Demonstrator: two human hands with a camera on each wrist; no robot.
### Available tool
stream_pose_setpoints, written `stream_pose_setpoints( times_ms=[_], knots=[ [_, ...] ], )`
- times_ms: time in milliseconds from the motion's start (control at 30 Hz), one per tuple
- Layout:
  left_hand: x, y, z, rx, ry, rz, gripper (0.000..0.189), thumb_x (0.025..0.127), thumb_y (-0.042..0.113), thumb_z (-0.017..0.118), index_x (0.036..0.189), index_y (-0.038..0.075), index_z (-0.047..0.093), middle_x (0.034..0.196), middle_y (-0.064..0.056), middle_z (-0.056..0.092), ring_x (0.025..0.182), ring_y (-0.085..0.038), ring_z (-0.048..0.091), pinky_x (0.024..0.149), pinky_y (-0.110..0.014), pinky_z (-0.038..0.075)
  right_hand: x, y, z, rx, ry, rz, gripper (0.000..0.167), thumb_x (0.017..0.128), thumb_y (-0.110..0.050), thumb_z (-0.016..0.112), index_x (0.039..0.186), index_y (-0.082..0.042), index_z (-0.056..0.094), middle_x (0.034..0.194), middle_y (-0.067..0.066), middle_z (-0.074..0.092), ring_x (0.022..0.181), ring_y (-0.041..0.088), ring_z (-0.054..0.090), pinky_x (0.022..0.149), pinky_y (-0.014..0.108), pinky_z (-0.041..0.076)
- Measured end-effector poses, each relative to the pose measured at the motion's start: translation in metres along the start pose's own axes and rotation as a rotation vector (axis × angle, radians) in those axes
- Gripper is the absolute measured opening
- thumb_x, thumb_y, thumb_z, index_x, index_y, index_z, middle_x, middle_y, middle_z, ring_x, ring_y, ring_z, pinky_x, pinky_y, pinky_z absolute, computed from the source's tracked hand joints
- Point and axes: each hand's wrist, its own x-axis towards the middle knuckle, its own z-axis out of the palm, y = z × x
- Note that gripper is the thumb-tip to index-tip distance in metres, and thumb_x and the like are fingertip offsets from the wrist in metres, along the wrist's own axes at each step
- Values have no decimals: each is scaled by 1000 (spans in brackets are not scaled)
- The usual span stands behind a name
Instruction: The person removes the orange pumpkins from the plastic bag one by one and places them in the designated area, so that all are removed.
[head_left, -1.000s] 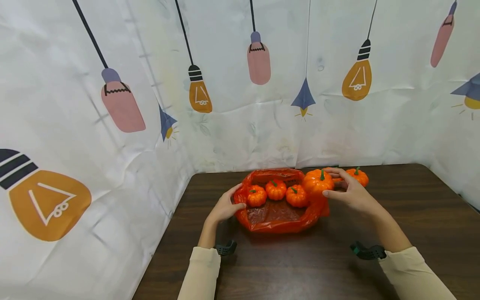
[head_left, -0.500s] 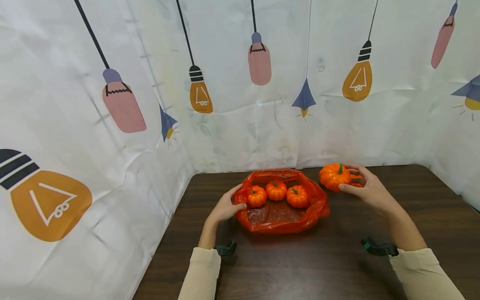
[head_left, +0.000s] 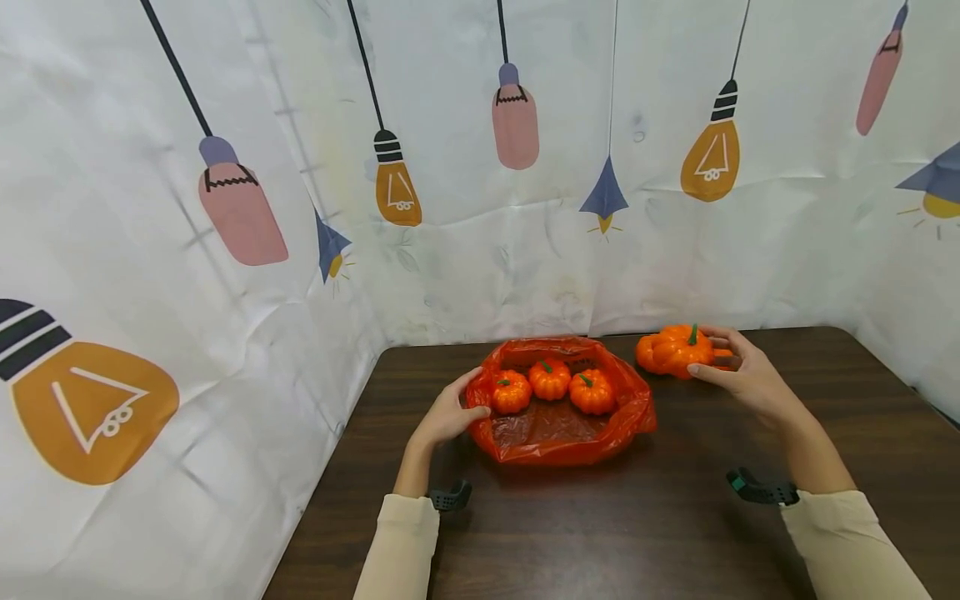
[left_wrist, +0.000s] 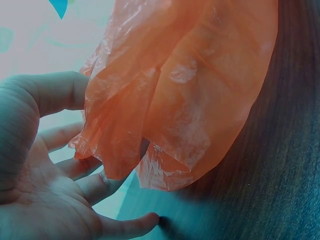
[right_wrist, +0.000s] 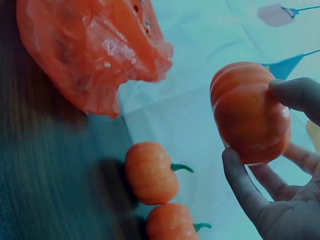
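Observation:
My right hand holds a small orange pumpkin with a green stem, thumb on one side and fingers on the other. In the right wrist view this pumpkin is raised, apart from two more pumpkins, one beside the other on the table. The head view shows them partly hidden behind the held pumpkin and my fingers. My left hand grips the left rim of an open red plastic bag. Inside the bag sit three pumpkins.
The dark wooden table carries everything, with the bag near its back edge. A white cloth printed with hanging lamps stands behind and to the left. Each wrist wears a dark band.
My right hand has carried its pumpkin rightward from the bag's right rim to over the pumpkins at the table's back right. The left hand has stayed on the bag's rim.

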Motion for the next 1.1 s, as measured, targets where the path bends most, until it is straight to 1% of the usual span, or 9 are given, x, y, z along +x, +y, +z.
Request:
stream_pose_setpoints(
  times_ms=[67,100,200,300,533,733,867,1000,1100],
  knots=[
    [0,0,0,-2,2,-2,75,91,7,72,158,18,41,159,-16,42,136,-39,53,106,-55,51,1,4,0,-4,-4,6,78,101,-31,66,162,-8,23,157,30,29,132,44,44,80,17,50],
    [0,0,0,-2,4,-2,75,91,7,72,158,18,41,159,-17,42,136,-39,53,106,-54,52,1,6,1,-5,-8,8,78,101,-30,65,162,-7,23,158,32,28,133,46,42,81,20,51],
    [0,0,0,-3,6,-4,75,91,7,72,158,18,41,160,-16,42,136,-39,53,105,-54,52,3,11,2,-9,-19,19,78,101,-30,65,161,-6,22,158,34,25,136,51,39,88,33,53],
    [-1,0,0,0,8,-4,75,91,8,73,158,18,41,160,-16,42,137,-39,52,106,-55,51,5,16,4,0,-26,33,78,101,-32,66,161,-6,23,158,35,25,136,52,37,92,45,52],
    [-1,1,0,2,-4,4,76,91,8,72,159,17,39,161,-18,40,138,-41,51,106,-55,51,7,30,9,13,-26,67,78,99,-34,67,161,-11,26,157,32,28,132,45,41,94,48,48],
    [0,-1,0,-12,-12,0,75,92,7,70,159,16,38,160,-20,40,138,-42,51,104,-55,52,8,39,11,12,-49,85,80,100,-34,67,161,-7,24,156,34,29,133,48,41,96,54,47],
    [0,-1,0,-5,-16,0,76,92,7,70,159,16,38,161,-19,40,138,-42,51,104,-54,52,8,44,14,6,-72,94,81,101,-33,66,162,-4,21,154,36,28,132,50,40,94,50,50],
    [0,-1,0,7,-12,4,75,92,7,70,159,16,38,160,-19,40,138,-41,51,106,-55,52,9,51,17,16,-85,94,79,101,-29,66,161,-2,23,152,37,30,129,50,44,87,37,55],
    [1,-1,0,12,-7,6,75,92,7,71,159,16,39,160,-18,41,138,-41,51,107,-55,50,10,56,18,1,-87,94,77,101,-29,66,160,-2,25,150,36,33,128,48,47,85,30,54]
  ],
)
